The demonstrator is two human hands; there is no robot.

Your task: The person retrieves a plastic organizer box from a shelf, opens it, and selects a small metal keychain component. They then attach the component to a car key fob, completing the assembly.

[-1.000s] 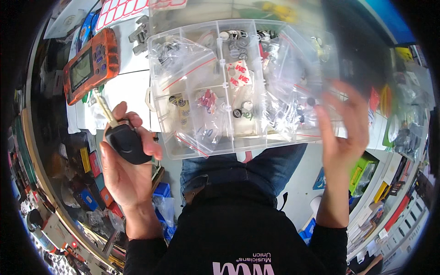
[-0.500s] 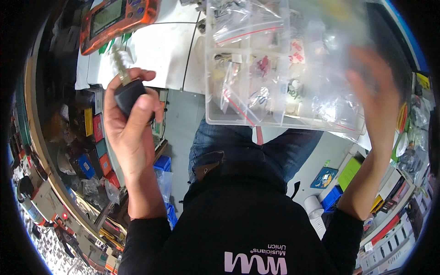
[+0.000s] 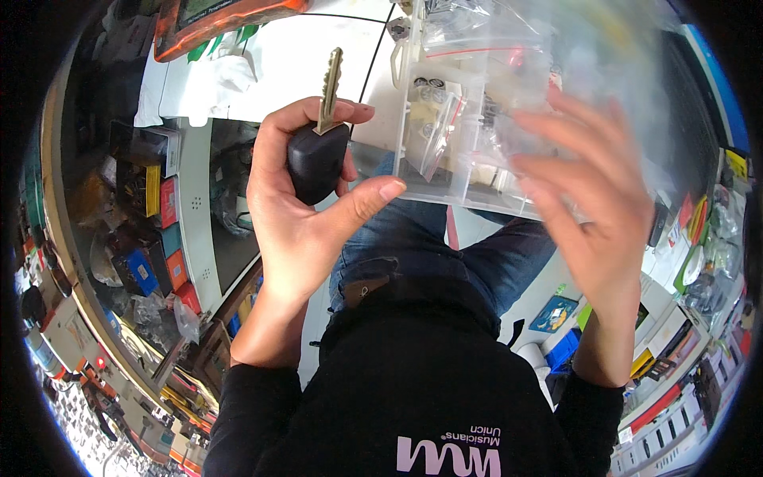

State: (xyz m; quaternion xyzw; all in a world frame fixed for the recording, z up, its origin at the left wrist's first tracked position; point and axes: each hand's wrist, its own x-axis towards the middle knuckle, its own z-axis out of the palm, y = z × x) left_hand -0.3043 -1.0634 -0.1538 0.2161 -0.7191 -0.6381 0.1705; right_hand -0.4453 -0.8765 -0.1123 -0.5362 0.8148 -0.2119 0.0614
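Note:
A black-headed car key (image 3: 318, 163) lies in my left hand (image 3: 290, 183), its notched metal blade pointing up and away from me. The fingers curl behind the key head while the thumb sticks out to the right, off the key. Just right of it is a clear plastic compartment box (image 3: 429, 193), partly over my lap. Small zip bags (image 3: 442, 143) with red seal lines and little parts fill its compartments. My right hand (image 3: 584, 183) hovers over the box's right side, blurred, fingers spread; I see nothing held in it. It hides several compartments.
An orange handheld device (image 3: 230, 17) with a screen lies at the far left of the white tabletop (image 3: 338, 32), near crumpled white plastic (image 3: 211, 83). Shelves of small boxes (image 3: 143, 270) stand below on the left. Packets (image 3: 707, 238) crowd the right side.
My left hand has moved right toward the box with the key, and its thumb has swung off the key head. My right hand has come inward and nearer over the compartments.

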